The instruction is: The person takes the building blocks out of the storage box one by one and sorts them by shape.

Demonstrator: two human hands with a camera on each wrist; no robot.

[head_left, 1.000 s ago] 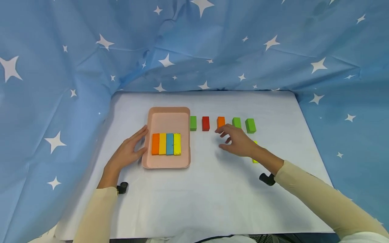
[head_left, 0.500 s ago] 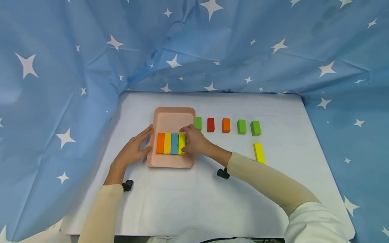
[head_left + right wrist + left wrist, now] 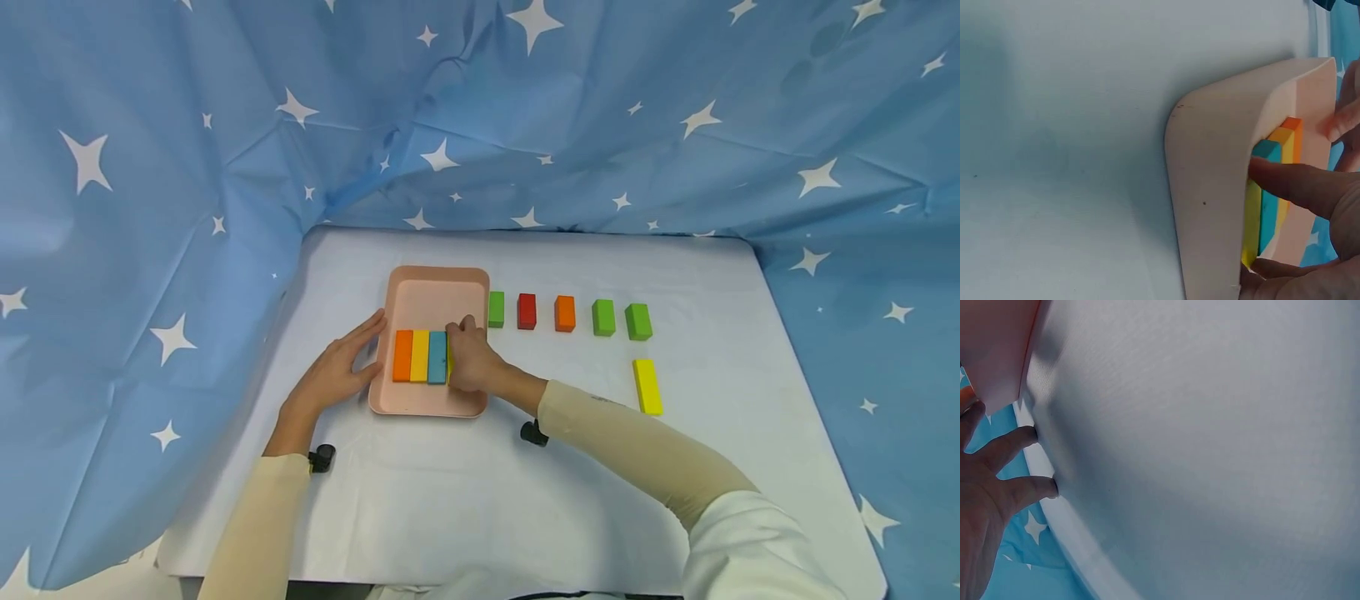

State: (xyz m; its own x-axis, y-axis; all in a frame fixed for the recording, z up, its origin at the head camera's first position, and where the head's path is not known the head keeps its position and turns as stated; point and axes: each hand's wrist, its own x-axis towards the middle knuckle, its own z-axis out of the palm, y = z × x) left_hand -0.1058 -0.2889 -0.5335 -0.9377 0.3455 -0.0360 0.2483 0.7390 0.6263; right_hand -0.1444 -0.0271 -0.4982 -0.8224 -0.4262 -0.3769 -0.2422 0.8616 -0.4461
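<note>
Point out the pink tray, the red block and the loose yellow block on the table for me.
pink tray (image 3: 438, 287), head view, bare floor near its far rim.
red block (image 3: 527, 311), head view, middle of its top face.
loose yellow block (image 3: 647, 387), head view, middle of its top face.

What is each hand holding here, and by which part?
The right hand grips the yellow block in the pink tray by its two ends. The left hand holds nothing; its straight fingers rest against the tray's left rim.
</note>
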